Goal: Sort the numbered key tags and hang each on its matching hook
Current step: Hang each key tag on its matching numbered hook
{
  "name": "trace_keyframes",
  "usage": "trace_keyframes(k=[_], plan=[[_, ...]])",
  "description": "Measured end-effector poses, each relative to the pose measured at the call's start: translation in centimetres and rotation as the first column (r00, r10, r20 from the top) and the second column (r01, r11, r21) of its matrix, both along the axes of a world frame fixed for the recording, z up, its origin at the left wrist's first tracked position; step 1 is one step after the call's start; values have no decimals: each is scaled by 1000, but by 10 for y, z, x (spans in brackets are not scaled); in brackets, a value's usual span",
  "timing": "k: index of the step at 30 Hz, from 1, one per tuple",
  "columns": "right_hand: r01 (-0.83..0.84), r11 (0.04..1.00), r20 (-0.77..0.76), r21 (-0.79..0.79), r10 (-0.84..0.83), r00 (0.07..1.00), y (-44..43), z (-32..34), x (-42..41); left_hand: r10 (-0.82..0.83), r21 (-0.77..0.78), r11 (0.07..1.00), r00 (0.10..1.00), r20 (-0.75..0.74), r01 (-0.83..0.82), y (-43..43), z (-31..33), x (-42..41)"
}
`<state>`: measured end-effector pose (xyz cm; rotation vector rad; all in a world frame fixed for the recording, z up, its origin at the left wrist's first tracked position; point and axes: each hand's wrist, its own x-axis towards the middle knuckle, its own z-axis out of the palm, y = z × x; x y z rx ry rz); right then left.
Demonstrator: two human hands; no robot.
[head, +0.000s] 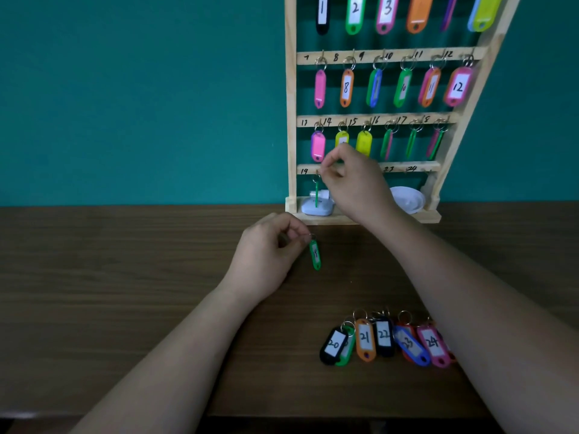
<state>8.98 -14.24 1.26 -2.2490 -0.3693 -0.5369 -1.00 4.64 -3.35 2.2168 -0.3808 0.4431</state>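
- The left hand (269,255) pinches the metal ring of a green plastic key tag (315,255), so the tag dangles free above the dark wooden bench (125,261). Its long axis is near vertical, ring up, label towards the camera.
- The right hand (351,180), fingertips pressed together, seems to pinch the ring of a second green tag (316,195), probably seating it on the hook marked 19 of the pale wooden rack (290,120). That tag hangs vertical and edge-on.

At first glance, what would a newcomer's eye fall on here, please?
The wooden rack of bright numbered tags stands out at upper right. The right hand pinches the hanging green tag at hook 19, the left hand holds a second green tag, and loose tags lie on the table.
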Motion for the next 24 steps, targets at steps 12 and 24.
trace_keyframes(k=[12, 24], plan=[[-392, 903, -174, -173, 364, 915, -2, -4, -38, 103, -115, 988, 995, 14, -100, 6, -4, 6], [-403, 905, -258, -139, 360, 897, -4, -10, -31, 122, -172, 977, 992, -19, -124, 7, -5, 7]])
